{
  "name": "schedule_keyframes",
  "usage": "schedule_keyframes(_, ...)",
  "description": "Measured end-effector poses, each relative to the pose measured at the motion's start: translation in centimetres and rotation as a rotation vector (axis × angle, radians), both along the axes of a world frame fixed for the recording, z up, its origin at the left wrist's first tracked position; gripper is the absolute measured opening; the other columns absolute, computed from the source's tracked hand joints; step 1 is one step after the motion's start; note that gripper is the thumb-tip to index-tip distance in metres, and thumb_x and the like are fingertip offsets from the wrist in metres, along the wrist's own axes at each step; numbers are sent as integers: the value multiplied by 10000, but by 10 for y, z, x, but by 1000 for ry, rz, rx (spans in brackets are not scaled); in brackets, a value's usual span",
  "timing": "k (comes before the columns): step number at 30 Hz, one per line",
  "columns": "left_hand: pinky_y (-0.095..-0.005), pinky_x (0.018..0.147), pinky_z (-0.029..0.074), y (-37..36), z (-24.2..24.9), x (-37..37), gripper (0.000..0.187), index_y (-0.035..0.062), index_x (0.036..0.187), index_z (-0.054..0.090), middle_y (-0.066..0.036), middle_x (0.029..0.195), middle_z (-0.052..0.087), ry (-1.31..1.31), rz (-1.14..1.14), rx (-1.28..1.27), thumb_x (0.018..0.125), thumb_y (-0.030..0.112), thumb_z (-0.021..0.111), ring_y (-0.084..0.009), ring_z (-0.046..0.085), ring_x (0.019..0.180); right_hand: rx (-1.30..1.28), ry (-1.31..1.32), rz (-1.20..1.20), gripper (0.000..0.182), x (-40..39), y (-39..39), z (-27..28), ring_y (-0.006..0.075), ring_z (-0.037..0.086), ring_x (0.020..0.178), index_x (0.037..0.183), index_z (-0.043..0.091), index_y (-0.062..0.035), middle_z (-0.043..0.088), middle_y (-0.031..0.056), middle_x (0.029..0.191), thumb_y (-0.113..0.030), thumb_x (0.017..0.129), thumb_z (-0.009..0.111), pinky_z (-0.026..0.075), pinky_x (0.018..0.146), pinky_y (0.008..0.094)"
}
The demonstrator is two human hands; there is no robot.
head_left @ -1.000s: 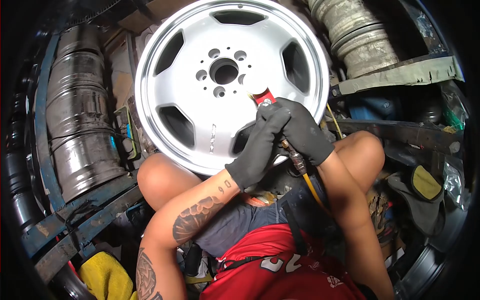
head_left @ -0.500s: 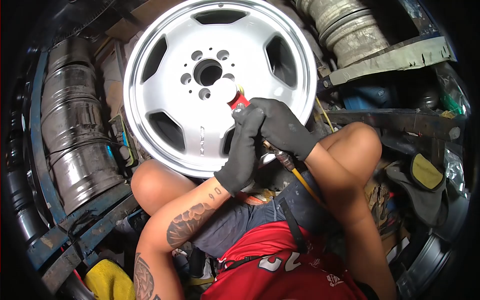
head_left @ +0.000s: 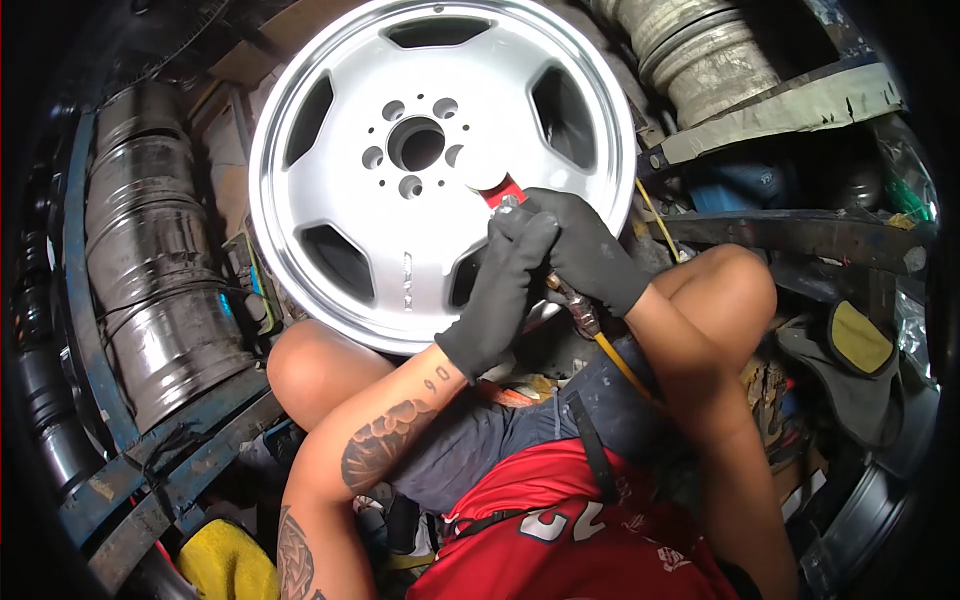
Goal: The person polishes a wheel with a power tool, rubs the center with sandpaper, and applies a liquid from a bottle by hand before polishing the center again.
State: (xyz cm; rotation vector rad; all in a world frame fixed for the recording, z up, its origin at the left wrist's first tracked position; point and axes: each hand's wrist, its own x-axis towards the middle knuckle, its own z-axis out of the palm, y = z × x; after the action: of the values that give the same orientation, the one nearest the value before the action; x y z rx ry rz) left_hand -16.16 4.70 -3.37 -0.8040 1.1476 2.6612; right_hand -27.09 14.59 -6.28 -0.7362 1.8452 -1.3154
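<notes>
A silver alloy wheel rim (head_left: 345,215) stands face-on between my knees, with an open centre bore and several bolt holes. My right hand (head_left: 597,248), in a dark glove, is wrapped round a small red air sander (head_left: 505,188). My left hand (head_left: 505,275), gloved too, closes over the sander's head beside the right one. The sander's round white pad lies against the rim's face, right of the bolt holes, and glare blurs its outline. Below my right hand a metal fitting (head_left: 577,308) joins the tool to a yellow air hose (head_left: 625,368).
Stacked metal rims (head_left: 160,240) fill a blue rack (head_left: 97,300) at left. More dirty rims (head_left: 705,60) sit on a shelf at upper right. A dark mask-like item with a yellow pad (head_left: 857,340) lies at right. Yellow cloth (head_left: 228,562) is at lower left.
Both hands have moved the sander to the right across the rim's face, away from the bolt holes. The rim stays in nearly the same place.
</notes>
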Motion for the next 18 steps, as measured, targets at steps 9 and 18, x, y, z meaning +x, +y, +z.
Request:
schedule_keyframes(9,-290,838,562,5,-14,1,430,81,1308,495,-41,1152,587,12,-62,-30,1061,429,548,-104,628,1003,-20,23,18,350,2,12,-4,90,566,820,1003,664,9,663,28,870,-336,1044,625,503,767,290)
schedule_keyframes(18,-304,837,570,3,-8,-1,473,99,1360,451,-59,1195,582,13,-111,-24,1074,472,510,-118,624,1047,-43,17,9,212,-5,8,-3,388,709,859,1020,660,25,700,256,899,-154,909,642,537,791,434)
